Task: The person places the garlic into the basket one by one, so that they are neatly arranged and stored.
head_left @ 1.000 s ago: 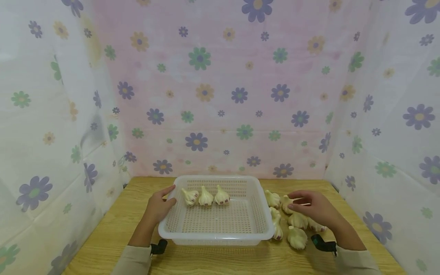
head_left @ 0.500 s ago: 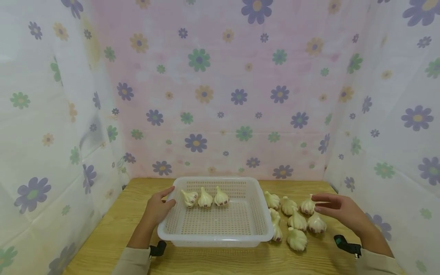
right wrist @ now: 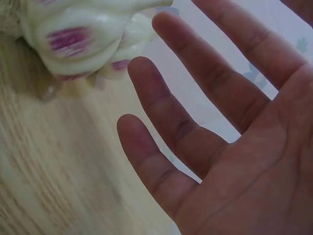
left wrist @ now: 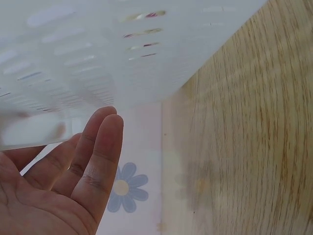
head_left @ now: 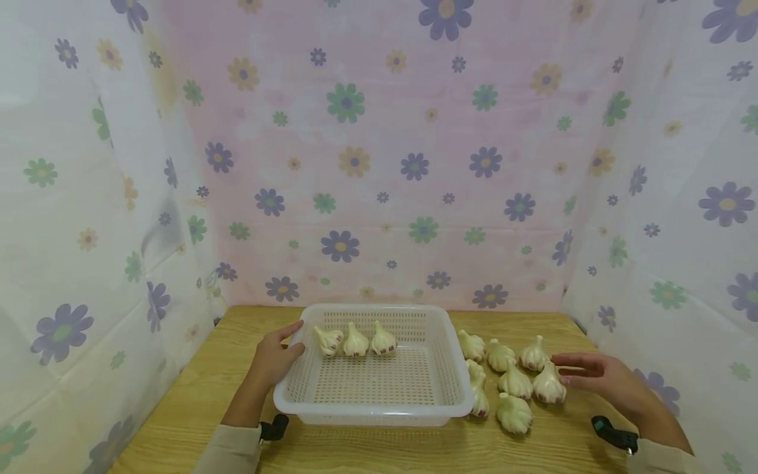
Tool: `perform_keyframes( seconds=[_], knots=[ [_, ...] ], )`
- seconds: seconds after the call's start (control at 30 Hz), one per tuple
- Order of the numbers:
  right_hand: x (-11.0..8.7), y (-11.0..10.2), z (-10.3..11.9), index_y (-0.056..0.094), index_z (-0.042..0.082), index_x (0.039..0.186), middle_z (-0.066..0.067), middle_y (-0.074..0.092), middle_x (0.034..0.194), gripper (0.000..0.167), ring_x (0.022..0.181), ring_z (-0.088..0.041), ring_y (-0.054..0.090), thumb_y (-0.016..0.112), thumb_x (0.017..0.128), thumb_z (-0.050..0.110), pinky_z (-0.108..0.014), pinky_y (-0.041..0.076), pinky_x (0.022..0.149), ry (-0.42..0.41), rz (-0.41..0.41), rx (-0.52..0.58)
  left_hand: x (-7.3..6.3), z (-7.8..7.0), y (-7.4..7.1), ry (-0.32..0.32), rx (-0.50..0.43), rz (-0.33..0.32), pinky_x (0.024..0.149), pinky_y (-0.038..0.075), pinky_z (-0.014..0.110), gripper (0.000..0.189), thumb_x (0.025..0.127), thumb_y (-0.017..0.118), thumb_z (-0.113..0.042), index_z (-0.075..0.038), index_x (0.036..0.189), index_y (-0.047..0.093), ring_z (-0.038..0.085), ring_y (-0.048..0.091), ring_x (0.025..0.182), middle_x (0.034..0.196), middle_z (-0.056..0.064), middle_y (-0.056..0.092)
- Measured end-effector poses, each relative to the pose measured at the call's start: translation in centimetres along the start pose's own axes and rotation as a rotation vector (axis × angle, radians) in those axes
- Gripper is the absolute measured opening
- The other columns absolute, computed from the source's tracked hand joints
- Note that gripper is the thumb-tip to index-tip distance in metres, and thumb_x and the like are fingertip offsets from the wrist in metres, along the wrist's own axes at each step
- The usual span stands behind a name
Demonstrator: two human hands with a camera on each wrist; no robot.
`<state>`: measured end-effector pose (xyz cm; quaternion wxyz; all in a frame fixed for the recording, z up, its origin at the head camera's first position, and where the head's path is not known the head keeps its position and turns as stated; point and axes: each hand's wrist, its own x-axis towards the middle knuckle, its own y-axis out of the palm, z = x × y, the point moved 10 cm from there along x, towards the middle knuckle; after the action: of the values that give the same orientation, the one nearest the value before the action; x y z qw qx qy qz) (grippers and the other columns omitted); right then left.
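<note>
Outward and toward you, your right hand (head_left: 606, 383) has shifted: half a second ago its fingers were at the farther bulb (head_left: 533, 356); now, in the head view, they stand at 3 o'clock of the outermost bulb (head_left: 549, 387), right beside it. That probably makes this bulb the one you are dealing with. Those fingers are parted from the thumb and have hold of nothing; whether they touch the bulb, you cannot tell. Your left hand (head_left: 274, 357) has stayed at the basket's 9 o'clock, its thumb over the rim of the white basket (head_left: 373, 411), which it holds. Three garlic bulbs (head_left: 356, 342) lie inside between 10 and 12 o'clock, their number unchanged, so the basket's contents have gained and lost nothing; the loose bulbs (head_left: 515, 382) are on the desk (head_left: 201, 388) at its 3 o'clock.

From the left wrist, you see that hand's fingers slightly bent, pointing toward 1 o'clock under the basket's slotted wall; contact at their tips is unclear.

From the right wrist, your fingers are spread and hold nothing, with a purple-marked bulb at their 11 o'clock, just beyond the tips
</note>
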<state>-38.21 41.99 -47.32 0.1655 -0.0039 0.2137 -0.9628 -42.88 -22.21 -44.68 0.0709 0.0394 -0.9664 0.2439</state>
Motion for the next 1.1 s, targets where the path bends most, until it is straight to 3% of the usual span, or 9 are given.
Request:
perform_keyframes(
  seconds=[0.13,0.4,0.63,0.7,0.8,0.9,0.97,1.1],
  knots=[
    [0.3,0.1,-1.1,0.041,-0.004,0.155,0.028,0.062,0.131,0.055,0.116,0.000,0.066,0.056,0.106,0.016,-0.032,0.058,0.096,0.017,0.025,0.038,0.1,0.0,-0.1,0.003,-0.001,-0.005,0.062,0.063,0.038,0.060,0.093,0.063,-0.016,-0.017,0.152,0.055,0.028,0.075,0.092,0.142,0.030,0.059],
    [0.6,0.4,-1.3,0.039,-0.005,0.156,0.026,0.064,0.131,0.056,0.117,0.003,0.065,0.056,0.106,0.013,-0.034,0.058,0.096,-0.028,0.027,0.045,0.2,0.6,-0.4,-0.018,0.007,-0.007,0.065,0.063,0.038,0.060,0.092,0.064,-0.019,-0.020,0.152,0.056,0.029,0.074,0.097,0.147,0.028,0.056],
    [1.0,1.0,-1.8,0.037,-0.004,0.157,0.027,0.061,0.130,0.061,0.114,0.003,0.065,0.060,0.104,0.017,-0.032,0.058,0.095,0.028,0.022,0.057,-0.1,0.7,-0.6,-0.026,0.011,-0.009,0.065,0.062,0.038,0.060,0.092,0.064,-0.019,-0.020,0.151,0.056,0.028,0.073,0.094,0.146,0.028,0.057],
    [1.1,1.1,-2.0,0.038,-0.005,0.156,0.020,0.061,0.135,0.063,0.113,0.004,0.065,0.063,0.103,0.018,-0.031,0.058,0.095,0.050,0.009,0.043,-0.2,0.7,-0.5,-0.025,0.007,-0.006,0.064,0.062,0.038,0.060,0.092,0.063,-0.019,-0.020,0.152,0.056,0.027,0.074,0.092,0.144,0.029,0.058],
    [1.2,1.3,-2.0,0.039,-0.008,0.155,-0.006,0.060,0.145,0.066,0.110,0.005,0.065,0.065,0.101,0.020,-0.030,0.058,0.092,0.052,-0.007,-0.005,-0.2,0.6,-0.4,-0.023,0.001,-0.007,0.062,0.062,0.037,0.060,0.092,0.063,-0.018,-0.020,0.152,0.056,0.025,0.074,0.089,0.142,0.029,0.059],
    [1.2,1.5,-1.9,0.037,-0.012,0.153,-0.028,0.051,0.151,0.069,0.107,0.007,0.064,0.067,0.100,0.021,-0.027,0.058,0.089,0.055,-0.022,-0.051,-0.1,0.6,-0.4,-0.020,-0.003,-0.011,0.062,0.062,0.037,0.060,0.092,0.063,-0.018,-0.020,0.151,0.056,0.025,0.074,0.089,0.141,0.030,0.060],
    [1.1,1.5,-1.8,0.036,-0.014,0.153,-0.036,0.045,0.152,0.071,0.106,0.008,0.063,0.067,0.100,0.022,-0.026,0.058,0.087,0.056,-0.026,-0.073,-0.1,0.5,-0.3,-0.019,-0.008,-0.012,0.062,0.062,0.037,0.060,0.091,0.064,-0.017,-0.020,0.151,0.056,0.024,0.074,0.089,0.141,0.030,0.060],
    [1.0,1.4,-1.8,0.035,-0.016,0.152,-0.040,0.041,0.152,0.073,0.116,-0.014,0.068,0.068,0.099,0.023,-0.026,0.058,0.086,0.063,-0.033,-0.108,-0.1,0.4,-0.2,-0.016,-0.003,-0.013,0.064,0.062,0.037,0.060,0.091,0.064,-0.018,-0.020,0.151,0.056,0.024,0.074,0.090,0.142,0.029,0.059]
  ],
)
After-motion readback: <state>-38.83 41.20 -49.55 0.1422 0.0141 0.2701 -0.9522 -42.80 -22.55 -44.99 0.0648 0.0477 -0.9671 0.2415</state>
